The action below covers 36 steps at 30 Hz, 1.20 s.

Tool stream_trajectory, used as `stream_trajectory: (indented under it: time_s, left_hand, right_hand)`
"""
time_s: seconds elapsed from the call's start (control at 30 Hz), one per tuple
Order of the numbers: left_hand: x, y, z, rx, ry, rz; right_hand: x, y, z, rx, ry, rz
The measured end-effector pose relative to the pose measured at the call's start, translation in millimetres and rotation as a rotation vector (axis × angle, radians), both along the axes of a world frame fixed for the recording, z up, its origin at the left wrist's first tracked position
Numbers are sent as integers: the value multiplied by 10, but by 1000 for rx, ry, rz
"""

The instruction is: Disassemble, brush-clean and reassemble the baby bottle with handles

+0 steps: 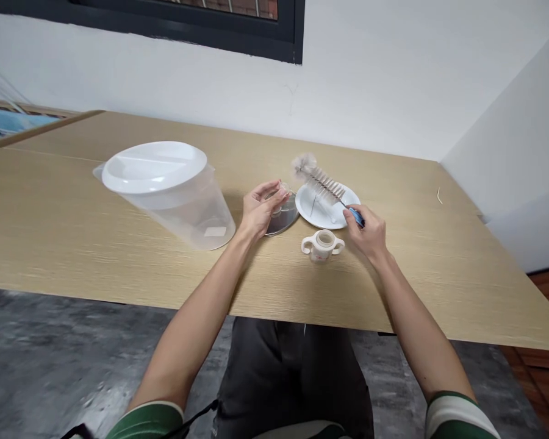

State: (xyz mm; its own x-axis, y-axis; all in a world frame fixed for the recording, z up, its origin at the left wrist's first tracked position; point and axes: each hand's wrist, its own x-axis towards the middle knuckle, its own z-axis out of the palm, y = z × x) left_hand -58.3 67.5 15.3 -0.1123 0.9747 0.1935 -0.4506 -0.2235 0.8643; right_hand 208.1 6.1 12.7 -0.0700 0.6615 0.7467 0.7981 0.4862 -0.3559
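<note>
My left hand [260, 210] has its fingers closed around a small clear, rounded piece [284, 188], whose exact kind I cannot make out. Behind and below that hand lies a shiny grey round dish [284, 224], partly covered by the fingers. In my right hand [368, 230] is the blue handle of a bottle brush [322, 182]. Its pale bristles point up and left over a white plate [304, 212], on which a small clear item [333, 214] lies. A white two-handled baby bottle [324, 245] stands upright between my hands, its top uncovered.
A large translucent pitcher [190, 213] with a white lid [158, 167] stands left of my left hand. A thin pale strip [439, 195] lies at the right on the wooden table [96, 244]. The wall [370, 91] rises behind the table.
</note>
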Motion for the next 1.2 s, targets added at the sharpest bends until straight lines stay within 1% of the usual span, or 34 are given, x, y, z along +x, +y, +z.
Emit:
stream_trajectory:
  time_s: [0.07, 0.13, 0.2, 0.27, 0.33, 0.47, 0.53, 0.63, 0.73, 0.83, 0.93, 1.03, 1.1, 1.2]
  left_hand:
    - [-15, 15, -15, 6, -2, 10]
    - [-39, 27, -17, 14, -11, 8]
    - [-60, 31, -6, 21, -6, -3]
    - [-68, 25, 7, 17, 10, -17]
    - [-59, 16, 14, 11, 24, -31]
    - [-26, 5, -1, 11, 64, -36]
    - [-19, 2, -11, 22, 136, 10]
    - [-21, -13, -7, 68, 281, 82]
    - [-22, -41, 17, 109, 430, 123]
    - [-18, -55, 26, 131, 522, 147]
    - [-15, -35, 1, 135, 519, 157]
    - [-10, -8, -32, 113, 467, 169]
    - [-4, -1, -40, 111, 415, 163]
    - [7, -15, -26, 119, 345, 147]
  right_hand:
    - [-6, 5, -26, -28, -55, -10]
    - [25, 28, -50, -51, -98, -71]
    - [72, 52, -59, -59, -93, -145]
    - [101, 60, -47, -53, -48, -181]
    - [89, 44, -22, -45, 6, -157]
    - [-19, -13, 7, -76, 19, -18]
    - [-52, -16, -5, -129, -5, -17]
    - [-31, 14, -30, -186, -5, -100]
    - [27, 37, -28, -173, 26, -132]
    - [37, 17, 0, -135, 40, -91]
    - [-10, -22, 14, -100, 24, -11]
    - [-53, -42, -6, -75, -36, 47]
    - [-54, -36, -25, -62, -83, 14]
    - [-16, -10, -29, -42, -108, -94]
